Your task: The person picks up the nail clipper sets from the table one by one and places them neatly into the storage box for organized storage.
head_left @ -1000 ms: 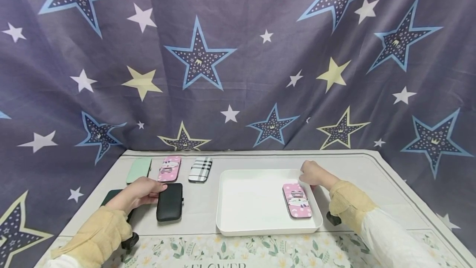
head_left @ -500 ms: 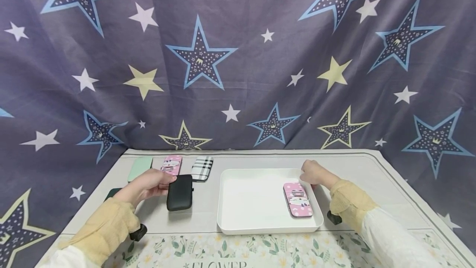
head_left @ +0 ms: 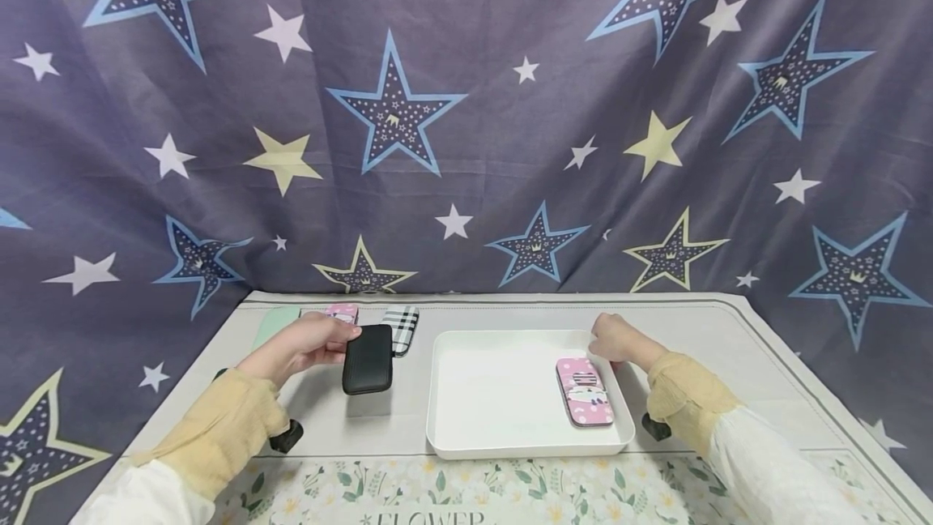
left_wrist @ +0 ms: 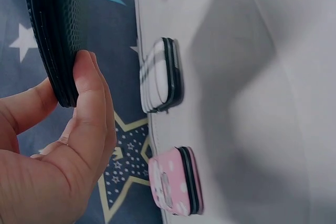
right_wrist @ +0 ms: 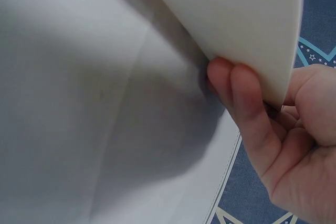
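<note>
My left hand [head_left: 306,344] pinches a flat black case [head_left: 368,359] with rounded corners by its left edge, above the table. In the left wrist view, thumb and fingers press opposite faces of the black case [left_wrist: 58,30]. Beyond it lie a plaid case [head_left: 402,327] and a pink patterned case [left_wrist: 172,181], the latter mostly behind the hand in the head view. My right hand [head_left: 623,340] grips the far right corner of a white tray [head_left: 496,454]; its fingertips touch the outer wall in the right wrist view. Inside the tray, at the right, lies another pink case [head_left: 585,392].
A mint green case [head_left: 274,324] lies at the far left, partly behind the left hand. A dark case [head_left: 220,373] barely shows behind the left wrist. A star-patterned curtain [head_left: 466,120] hangs along the table's back edge.
My left hand has lifted the black case off the table and carried it right and away from me. My right hand stays on the tray, which has not visibly moved.
</note>
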Motion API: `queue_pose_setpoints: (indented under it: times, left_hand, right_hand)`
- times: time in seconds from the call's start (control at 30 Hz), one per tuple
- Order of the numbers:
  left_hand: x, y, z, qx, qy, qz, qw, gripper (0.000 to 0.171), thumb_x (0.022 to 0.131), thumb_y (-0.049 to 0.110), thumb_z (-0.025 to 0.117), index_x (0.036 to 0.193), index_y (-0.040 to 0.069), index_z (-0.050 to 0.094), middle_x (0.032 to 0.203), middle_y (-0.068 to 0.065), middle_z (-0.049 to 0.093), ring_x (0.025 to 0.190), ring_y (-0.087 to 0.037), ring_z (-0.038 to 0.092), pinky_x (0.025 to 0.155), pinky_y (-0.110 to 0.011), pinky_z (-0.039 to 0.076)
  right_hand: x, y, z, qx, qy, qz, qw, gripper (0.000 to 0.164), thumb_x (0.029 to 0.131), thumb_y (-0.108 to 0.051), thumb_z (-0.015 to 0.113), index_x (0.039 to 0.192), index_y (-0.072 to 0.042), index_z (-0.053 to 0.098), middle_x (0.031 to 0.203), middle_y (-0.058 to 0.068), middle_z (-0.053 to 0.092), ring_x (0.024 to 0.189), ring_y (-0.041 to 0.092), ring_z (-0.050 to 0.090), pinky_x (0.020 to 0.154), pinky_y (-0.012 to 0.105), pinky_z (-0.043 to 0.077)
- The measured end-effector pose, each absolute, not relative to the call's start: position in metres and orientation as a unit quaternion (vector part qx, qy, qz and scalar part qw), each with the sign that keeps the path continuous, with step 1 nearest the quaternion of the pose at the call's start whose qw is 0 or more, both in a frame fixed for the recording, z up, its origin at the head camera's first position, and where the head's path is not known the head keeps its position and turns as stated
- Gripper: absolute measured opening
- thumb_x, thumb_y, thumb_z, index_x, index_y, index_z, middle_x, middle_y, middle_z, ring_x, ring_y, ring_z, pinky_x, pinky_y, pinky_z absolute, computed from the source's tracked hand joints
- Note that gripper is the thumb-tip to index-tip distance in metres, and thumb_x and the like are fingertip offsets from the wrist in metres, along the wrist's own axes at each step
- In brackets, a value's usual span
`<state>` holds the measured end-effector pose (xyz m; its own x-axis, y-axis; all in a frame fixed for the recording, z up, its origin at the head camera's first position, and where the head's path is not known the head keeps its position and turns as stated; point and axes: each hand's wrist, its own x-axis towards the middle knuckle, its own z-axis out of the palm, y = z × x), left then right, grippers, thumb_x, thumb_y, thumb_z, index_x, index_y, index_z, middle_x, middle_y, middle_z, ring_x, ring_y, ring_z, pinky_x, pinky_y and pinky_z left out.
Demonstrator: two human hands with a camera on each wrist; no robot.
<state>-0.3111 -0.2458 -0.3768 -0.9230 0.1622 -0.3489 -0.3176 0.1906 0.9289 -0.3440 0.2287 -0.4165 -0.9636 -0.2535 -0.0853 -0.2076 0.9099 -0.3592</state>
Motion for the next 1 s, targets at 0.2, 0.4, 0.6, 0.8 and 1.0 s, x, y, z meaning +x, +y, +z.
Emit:
queue_pose_setpoints:
  times: [0.2, 0.4, 0.6, 0.8, 1.0]
  left_hand:
    - [-0.312, -0.237, -0.366, -0.044, 0.726, 0.659, 0.191, 0.004, 0.091, 0.003, 0.059, 0.088, 0.004, 0.056, 0.073, -0.003, 0.069, 0.069, -0.013, 0.068, 0.066, -0.029, 0.058]
    - [-0.314, -0.23, -0.356, -0.045, 0.734, 0.653, 0.183, 0.022, 0.091, 0.008, 0.06, 0.108, -0.004, 0.053, 0.072, 0.001, 0.065, 0.065, -0.008, 0.064, 0.062, -0.024, 0.056]
    - [-0.316, -0.222, -0.349, -0.014, 0.723, 0.666, 0.181, 0.039, 0.087, 0.009, 0.066, 0.116, -0.012, 0.052, 0.075, 0.0, 0.066, 0.068, -0.01, 0.065, 0.068, -0.027, 0.057]
    - [-0.32, -0.206, -0.346, -0.029, 0.739, 0.652, 0.167, 0.042, 0.09, 0.005, 0.059, 0.124, -0.016, 0.046, 0.075, 0.0, 0.066, 0.067, -0.01, 0.066, 0.068, -0.027, 0.057]
    - [-0.321, -0.191, -0.338, -0.015, 0.749, 0.64, 0.168, 0.043, 0.093, 0.006, 0.057, 0.127, -0.017, 0.044, 0.079, -0.002, 0.065, 0.07, -0.011, 0.066, 0.071, -0.028, 0.058]
  right_hand:
    - [-0.344, 0.228, -0.417, -0.114, 0.975, -0.178, 0.07, 0.031, 0.077, 0.001, 0.052, 0.053, -0.013, 0.04, 0.044, 0.004, 0.053, 0.035, 0.01, 0.052, 0.038, 0.02, 0.044]
    - [-0.343, 0.228, -0.417, -0.114, 0.974, -0.183, 0.066, 0.027, 0.077, 0.001, 0.052, 0.054, -0.011, 0.044, 0.046, 0.005, 0.054, 0.035, 0.009, 0.052, 0.039, 0.022, 0.046]
    - [-0.343, 0.227, -0.417, -0.116, 0.974, -0.181, 0.065, 0.027, 0.077, 0.001, 0.052, 0.054, -0.011, 0.044, 0.045, 0.004, 0.054, 0.035, 0.008, 0.05, 0.039, 0.021, 0.045]
    - [-0.344, 0.227, -0.417, -0.113, 0.975, -0.178, 0.068, 0.022, 0.078, 0.0, 0.053, 0.057, -0.007, 0.051, 0.048, 0.006, 0.055, 0.036, 0.01, 0.053, 0.04, 0.022, 0.046]
    - [-0.345, 0.227, -0.418, -0.105, 0.976, -0.177, 0.074, 0.018, 0.078, 0.0, 0.053, 0.061, -0.003, 0.056, 0.05, 0.007, 0.056, 0.038, 0.011, 0.054, 0.04, 0.022, 0.047]
